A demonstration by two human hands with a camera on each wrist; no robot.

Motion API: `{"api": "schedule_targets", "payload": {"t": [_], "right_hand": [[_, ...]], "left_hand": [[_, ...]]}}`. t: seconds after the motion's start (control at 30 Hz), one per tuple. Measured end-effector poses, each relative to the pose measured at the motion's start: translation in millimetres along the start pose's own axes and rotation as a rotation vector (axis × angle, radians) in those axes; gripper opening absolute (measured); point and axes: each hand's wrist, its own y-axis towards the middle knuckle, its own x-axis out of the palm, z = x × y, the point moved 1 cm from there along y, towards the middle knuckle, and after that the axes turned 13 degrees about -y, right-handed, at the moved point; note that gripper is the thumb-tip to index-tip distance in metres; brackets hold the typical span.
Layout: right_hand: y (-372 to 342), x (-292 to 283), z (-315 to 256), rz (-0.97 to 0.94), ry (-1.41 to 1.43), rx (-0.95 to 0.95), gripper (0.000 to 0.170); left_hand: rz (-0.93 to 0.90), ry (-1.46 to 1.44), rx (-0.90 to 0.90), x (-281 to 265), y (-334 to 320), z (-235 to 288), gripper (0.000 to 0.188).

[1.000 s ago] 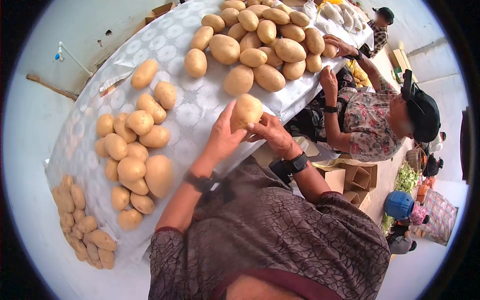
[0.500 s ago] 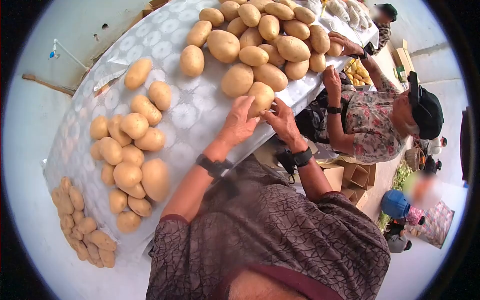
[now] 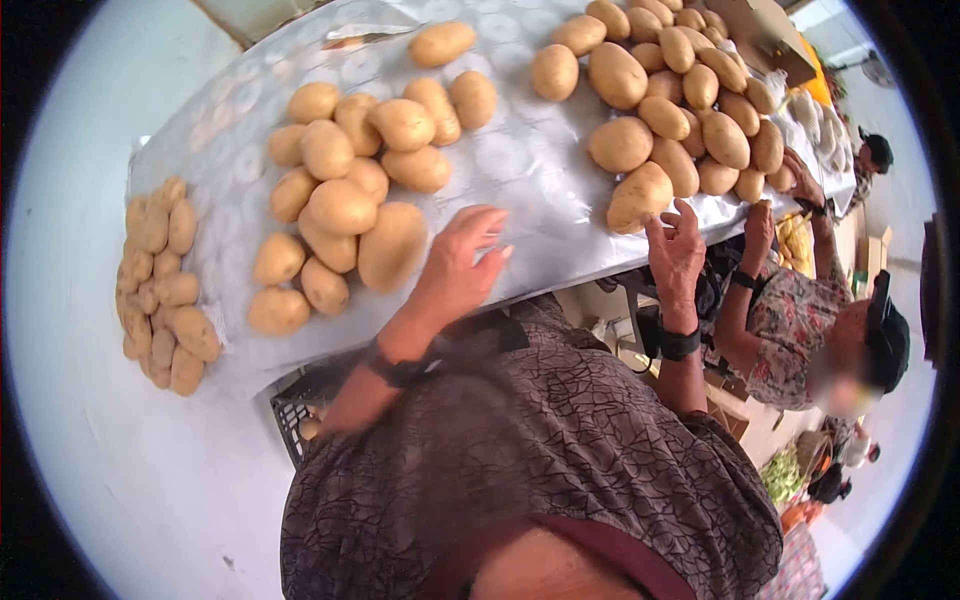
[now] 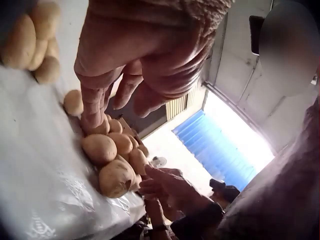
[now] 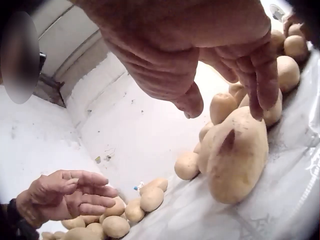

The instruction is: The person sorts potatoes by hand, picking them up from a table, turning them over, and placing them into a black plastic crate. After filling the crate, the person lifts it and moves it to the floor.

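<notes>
The right hand [image 3: 677, 262], its fingers loosely extended and gripping nothing, was at a potato [image 3: 640, 198] that lay on the tabletop [image 3: 530, 245] at the near edge of the large potato pile [image 3: 725, 140]; whether the fingertips touched it could not be told. The left hand [image 3: 462, 265], fingers relaxed and without a hold, hung above the tabletop beside the middle potato cluster [image 3: 340, 207]. Another person [image 3: 775, 330] sat beyond the right arm, near the pile.
</notes>
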Motion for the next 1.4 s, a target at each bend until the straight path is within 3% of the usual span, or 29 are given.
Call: {"api": "schedule_targets", "payload": {"t": [0.07, 0.13, 0.27, 0.33, 0.53, 0.6, 0.87, 0.93, 0.97, 1.1, 1.2, 1.27, 1.3, 1.37, 1.4], "right_hand": [[-5, 6, -14, -0.075, 0.070, -0.128, 0.050], [-12, 16, -38, -0.184, 0.188, -0.221, 0.054], [-34, 41, -86, -0.392, 0.228, -0.304, 0.061], [-41, 47, -110, -0.446, 0.194, -0.417, 0.067], [-42, 64, -183, -0.409, 0.201, -0.721, 0.071], [-44, 70, -208, -0.230, 0.178, -0.953, 0.074], [-60, 101, -285, -0.290, 0.023, -1.134, 0.072], [-64, 117, -288, -0.249, -0.001, -1.152, 0.073], [-66, 121, -290, -0.227, -0.011, -1.180, 0.073], [-71, 118, -302, -0.224, -0.093, -1.112, 0.070], [-60, 120, -298, -0.270, 0.004, -1.082, 0.061], [-46, 124, -292, -0.529, 0.121, -0.850, 0.057], [-38, 116, -287, -0.527, 0.118, -0.839, 0.057], [-19, 91, -267, -1.061, 0.875, -0.351, 0.054], [-9, 86, -256, -1.058, 0.876, -0.345, 0.054]], "left_hand": [[0.128, 0.001, 0.027, -22, -25, 4, 0.038], [0.325, 0.226, 0.010, -43, -49, 8, 0.037], [0.569, 0.247, 0.082, -71, -88, -8, 0.036], [0.668, 0.275, -0.006, -79, -104, -6, 0.035], [0.736, 0.264, -0.054, -97, -135, -14, 0.034], [0.736, 0.228, -0.092, -99, -136, -19, 0.034], [0.617, 0.134, -0.131, -98, -139, -38, 0.035], [0.552, 0.134, -0.186, -104, -141, -46, 0.034], [0.552, 0.016, -0.332, -105, -139, -36, 0.034], [0.543, 0.195, -0.278, -111, -138, -35, 0.035], [0.579, 0.129, -0.304, -110, -136, -36, 0.035], [0.559, 0.147, -0.306, -110, -134, -30, 0.034], [0.551, 0.162, -0.312, -108, -134, -27, 0.034], [0.548, 0.143, -0.309, -108, -134, -31, 0.034], [0.557, 0.127, -0.302, -109, -135, -34, 0.034]]}}
